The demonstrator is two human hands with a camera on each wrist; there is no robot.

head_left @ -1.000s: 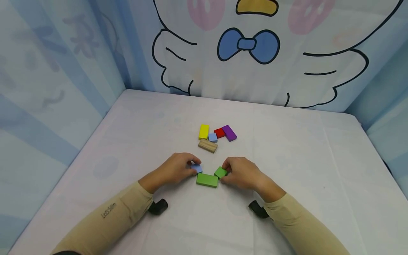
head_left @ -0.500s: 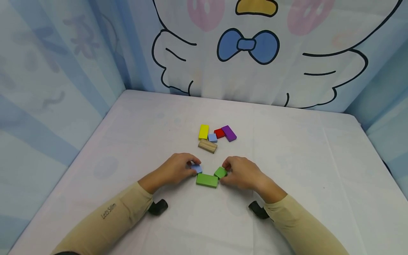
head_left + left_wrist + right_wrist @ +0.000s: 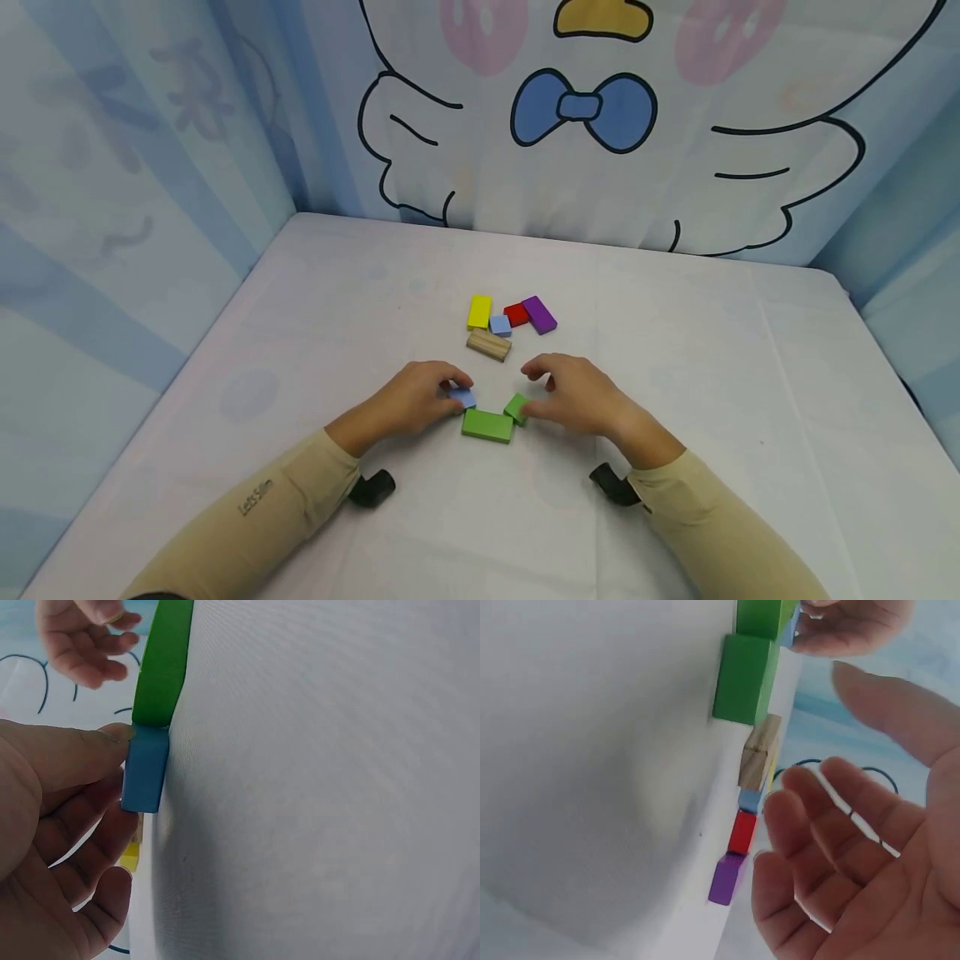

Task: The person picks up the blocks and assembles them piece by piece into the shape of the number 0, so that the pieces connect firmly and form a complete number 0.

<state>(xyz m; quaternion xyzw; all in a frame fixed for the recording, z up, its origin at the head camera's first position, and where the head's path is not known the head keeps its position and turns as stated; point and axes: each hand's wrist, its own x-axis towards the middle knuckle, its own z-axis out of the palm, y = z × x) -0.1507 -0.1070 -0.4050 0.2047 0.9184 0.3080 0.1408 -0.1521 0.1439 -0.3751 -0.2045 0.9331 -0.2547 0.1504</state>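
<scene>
On the white cloth lies a long green block (image 3: 487,426). Between thumb and fingers my left hand (image 3: 411,398) pinches a small blue block (image 3: 145,769), which sits against the far left corner of the long green one. A small green block (image 3: 745,679) rests at the opposite corner, turned at an angle. Beside that block is my right hand (image 3: 581,398), its thumb and fingers spread apart and gripping nothing. In the right wrist view the fingers are apart from the small green block.
Farther back lies a loose group: a yellow block (image 3: 479,312), another small blue block (image 3: 500,326), a red block (image 3: 517,314), a purple block (image 3: 539,315) and a wooden block (image 3: 488,344). A printed curtain (image 3: 585,183) hangs behind the table.
My right hand has let go of the small green block, its fingers spreading and drawing slightly back to the right. The left hand stays in place on the blue block.
</scene>
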